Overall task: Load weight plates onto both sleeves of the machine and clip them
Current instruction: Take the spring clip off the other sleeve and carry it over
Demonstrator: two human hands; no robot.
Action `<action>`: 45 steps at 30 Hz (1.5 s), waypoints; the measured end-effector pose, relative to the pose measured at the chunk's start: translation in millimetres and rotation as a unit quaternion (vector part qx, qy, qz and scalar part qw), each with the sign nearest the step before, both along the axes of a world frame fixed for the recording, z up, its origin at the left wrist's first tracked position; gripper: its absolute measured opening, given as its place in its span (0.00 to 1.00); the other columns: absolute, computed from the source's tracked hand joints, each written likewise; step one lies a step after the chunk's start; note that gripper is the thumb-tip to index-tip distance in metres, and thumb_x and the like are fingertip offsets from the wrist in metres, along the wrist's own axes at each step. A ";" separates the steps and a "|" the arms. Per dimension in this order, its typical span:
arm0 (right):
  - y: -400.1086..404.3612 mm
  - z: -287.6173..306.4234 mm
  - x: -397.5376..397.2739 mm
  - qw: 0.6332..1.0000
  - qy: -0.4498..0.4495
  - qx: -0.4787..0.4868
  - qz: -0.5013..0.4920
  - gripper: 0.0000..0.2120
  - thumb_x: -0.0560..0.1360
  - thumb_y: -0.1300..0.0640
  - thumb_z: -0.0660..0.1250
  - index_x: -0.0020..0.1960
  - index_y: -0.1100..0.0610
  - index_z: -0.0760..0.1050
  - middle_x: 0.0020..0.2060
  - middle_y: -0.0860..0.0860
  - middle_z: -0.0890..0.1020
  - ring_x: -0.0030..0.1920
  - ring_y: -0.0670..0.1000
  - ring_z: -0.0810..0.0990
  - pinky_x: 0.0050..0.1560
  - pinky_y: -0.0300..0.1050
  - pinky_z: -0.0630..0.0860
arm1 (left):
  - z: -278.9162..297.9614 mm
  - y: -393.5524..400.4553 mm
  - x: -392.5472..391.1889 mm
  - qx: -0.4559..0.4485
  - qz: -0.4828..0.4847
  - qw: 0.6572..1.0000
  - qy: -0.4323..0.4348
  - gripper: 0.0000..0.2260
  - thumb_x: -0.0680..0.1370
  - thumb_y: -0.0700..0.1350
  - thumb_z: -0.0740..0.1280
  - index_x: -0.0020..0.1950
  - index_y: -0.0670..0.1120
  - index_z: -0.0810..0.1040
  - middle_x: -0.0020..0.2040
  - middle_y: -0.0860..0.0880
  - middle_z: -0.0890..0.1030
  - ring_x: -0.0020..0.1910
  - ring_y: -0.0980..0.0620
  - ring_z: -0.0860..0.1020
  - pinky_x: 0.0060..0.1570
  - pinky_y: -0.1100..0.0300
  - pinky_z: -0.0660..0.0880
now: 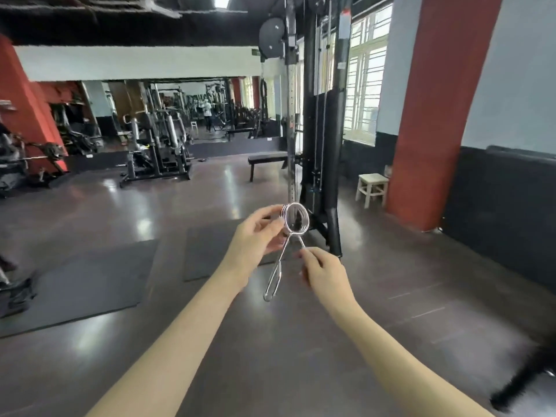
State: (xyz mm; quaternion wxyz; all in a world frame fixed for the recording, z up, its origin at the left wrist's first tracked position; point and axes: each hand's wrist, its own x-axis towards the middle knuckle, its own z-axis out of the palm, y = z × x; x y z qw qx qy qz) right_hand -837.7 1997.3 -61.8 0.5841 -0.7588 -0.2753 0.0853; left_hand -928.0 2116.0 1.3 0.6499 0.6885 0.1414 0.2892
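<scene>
Both hands, left (255,236) and right (322,269), hold spring clip (288,236) between them.

glossy dark floor (270,356) carries two grey mats (78,284), a white stool (371,188).

You're holding a metal spring clip (290,233) out in front of you with both hands. Your left hand (258,236) pinches the coil ring at the top; your right hand (323,270) grips one of the two handles. The other handle hangs free, pointing down. Behind the clip: a black cable machine (319,121), a flat bench (266,159), a white stool (371,188), dark mats (90,281) on the floor.
</scene>
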 end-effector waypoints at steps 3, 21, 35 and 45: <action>17.5 -0.7 67.8 0.998 0.068 0.001 0.006 0.15 0.82 0.53 0.61 0.40 0.53 0.80 0.25 0.45 0.75 0.24 0.44 0.69 0.27 0.36 0.65 | -4.2 23.6 89.2 -0.056 -0.050 0.997 0.009 0.10 0.80 0.40 0.68 0.61 0.47 0.79 0.45 0.45 0.83 0.41 0.49 0.83 0.42 0.57 0.82; -0.2 -1.5 502.3 0.970 0.082 0.043 -0.227 0.17 0.82 0.55 0.61 0.40 0.63 0.78 0.24 0.47 0.72 0.25 0.48 0.65 0.25 0.38 0.62 | -3.8 23.0 609.6 -0.071 -0.327 0.941 0.058 0.04 0.81 0.41 0.67 0.55 0.43 0.75 0.44 0.46 0.82 0.33 0.55 0.81 0.36 0.60 0.81; -210.8 43.1 809.3 0.868 0.010 0.187 -0.460 0.12 0.79 0.56 0.65 0.41 0.52 0.83 0.30 0.51 0.68 0.29 0.46 0.64 0.28 0.37 0.60 | -2.5 -196.5 967.6 0.082 -0.474 0.877 0.016 0.09 0.84 0.51 0.61 0.58 0.55 0.80 0.54 0.54 0.85 0.56 0.56 0.82 0.53 0.63 0.74; -304.6 83.4 967.6 0.772 -0.018 0.200 -0.603 0.10 0.79 0.56 0.66 0.57 0.59 0.80 0.33 0.48 0.75 0.29 0.44 0.69 0.28 0.37 0.65 | 31.8 -302.9 1162.2 0.233 -0.565 0.789 -0.054 0.10 0.84 0.51 0.59 0.54 0.54 0.79 0.37 0.53 0.76 0.33 0.58 0.73 0.34 0.65 0.69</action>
